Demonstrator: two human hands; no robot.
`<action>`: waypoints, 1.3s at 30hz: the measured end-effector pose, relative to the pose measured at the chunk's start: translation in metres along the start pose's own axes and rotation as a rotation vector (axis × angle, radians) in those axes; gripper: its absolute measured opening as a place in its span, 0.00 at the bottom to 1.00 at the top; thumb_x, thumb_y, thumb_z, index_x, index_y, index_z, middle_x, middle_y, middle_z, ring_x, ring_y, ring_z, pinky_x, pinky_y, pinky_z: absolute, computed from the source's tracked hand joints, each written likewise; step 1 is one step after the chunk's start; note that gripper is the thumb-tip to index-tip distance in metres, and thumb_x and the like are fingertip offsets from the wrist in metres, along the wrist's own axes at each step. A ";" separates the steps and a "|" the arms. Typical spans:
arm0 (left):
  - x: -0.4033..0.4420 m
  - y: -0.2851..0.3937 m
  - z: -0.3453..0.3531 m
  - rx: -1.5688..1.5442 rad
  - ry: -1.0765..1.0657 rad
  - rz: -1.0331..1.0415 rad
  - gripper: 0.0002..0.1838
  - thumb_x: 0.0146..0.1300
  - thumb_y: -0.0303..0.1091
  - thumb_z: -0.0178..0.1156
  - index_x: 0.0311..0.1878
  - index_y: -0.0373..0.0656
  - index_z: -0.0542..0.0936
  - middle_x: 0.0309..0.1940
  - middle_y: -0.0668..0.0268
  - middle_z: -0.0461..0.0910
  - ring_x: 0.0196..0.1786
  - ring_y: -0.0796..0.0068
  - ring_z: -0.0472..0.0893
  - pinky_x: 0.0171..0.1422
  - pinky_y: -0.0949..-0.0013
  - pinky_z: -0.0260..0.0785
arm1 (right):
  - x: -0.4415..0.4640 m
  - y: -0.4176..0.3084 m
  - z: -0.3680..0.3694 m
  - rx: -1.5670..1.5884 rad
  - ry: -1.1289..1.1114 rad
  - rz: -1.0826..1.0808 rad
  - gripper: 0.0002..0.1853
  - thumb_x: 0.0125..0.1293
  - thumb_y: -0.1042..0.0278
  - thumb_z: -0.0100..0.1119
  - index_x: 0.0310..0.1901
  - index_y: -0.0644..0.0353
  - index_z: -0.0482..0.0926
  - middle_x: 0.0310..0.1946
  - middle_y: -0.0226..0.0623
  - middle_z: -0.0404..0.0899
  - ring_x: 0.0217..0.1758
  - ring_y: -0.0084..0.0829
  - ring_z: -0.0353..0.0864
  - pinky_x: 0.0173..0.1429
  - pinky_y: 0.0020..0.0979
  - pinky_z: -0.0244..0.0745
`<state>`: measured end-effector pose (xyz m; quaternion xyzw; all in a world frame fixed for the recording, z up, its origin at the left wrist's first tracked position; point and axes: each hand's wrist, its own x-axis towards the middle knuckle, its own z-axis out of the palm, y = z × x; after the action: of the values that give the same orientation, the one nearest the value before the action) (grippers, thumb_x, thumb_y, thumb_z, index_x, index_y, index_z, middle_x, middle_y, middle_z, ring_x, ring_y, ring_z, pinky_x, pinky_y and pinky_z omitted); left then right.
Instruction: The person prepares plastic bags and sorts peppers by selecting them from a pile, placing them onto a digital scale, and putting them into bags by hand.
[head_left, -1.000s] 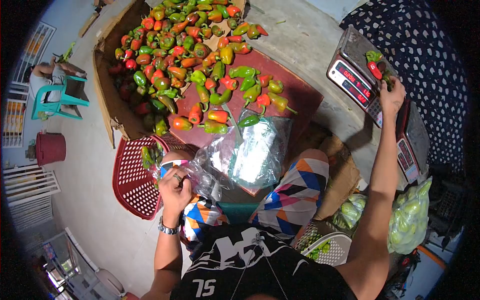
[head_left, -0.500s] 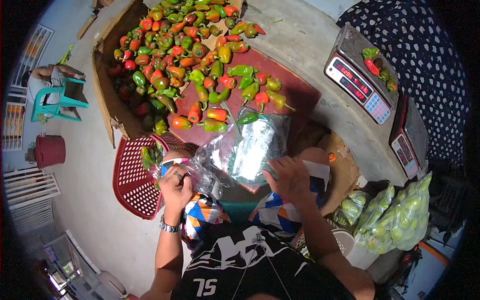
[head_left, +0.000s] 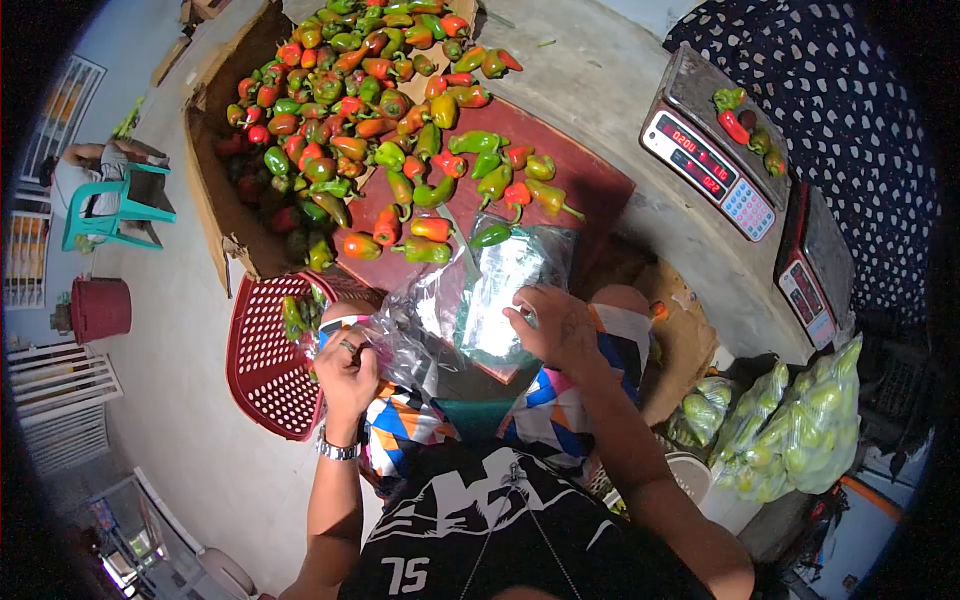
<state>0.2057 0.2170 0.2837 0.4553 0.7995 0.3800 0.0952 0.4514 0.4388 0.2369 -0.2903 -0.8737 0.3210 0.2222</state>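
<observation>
My left hand [head_left: 347,375] is closed around a crumpled clear plastic bag [head_left: 405,345], above my left knee and beside the red basket [head_left: 265,345]. The loose film spreads from it toward the table's near edge. My right hand [head_left: 556,326] is over a shiny stack of flat plastic bags [head_left: 490,310], thumb and fingers curled together. Whatever lies between those fingertips is too small to make out. A green pepper [head_left: 490,235] rests at the far end of the stack. Several loose red and green peppers [head_left: 430,229] lie just beyond on the red tabletop [head_left: 590,190].
A cardboard box [head_left: 215,200] spills a large heap of peppers at the far left. Two digital scales stand at the right, the farther scale [head_left: 690,160] with several peppers on it. Bags of green produce [head_left: 820,430] sit lower right. A person sits on a green chair [head_left: 125,205].
My right hand has moved left and slightly away from me, farther over the bag stack, with its fingers more curled. My left hand has barely shifted and still grips the bag.
</observation>
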 end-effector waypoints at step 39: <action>0.016 0.014 0.001 0.107 -0.034 -0.090 0.17 0.50 0.21 0.59 0.45 0.37 0.87 0.36 0.52 0.86 0.36 0.53 0.85 0.46 0.60 0.78 | 0.290 0.256 -0.307 -0.964 0.139 0.804 0.36 0.60 0.41 0.64 0.63 0.59 0.80 0.64 0.56 0.80 0.70 0.53 0.78 0.73 0.46 0.73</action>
<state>0.2066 0.2344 0.2959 0.4297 0.8366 0.3244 0.1011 0.5086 0.9195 0.3321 -0.6835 -0.7264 -0.0702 -0.0153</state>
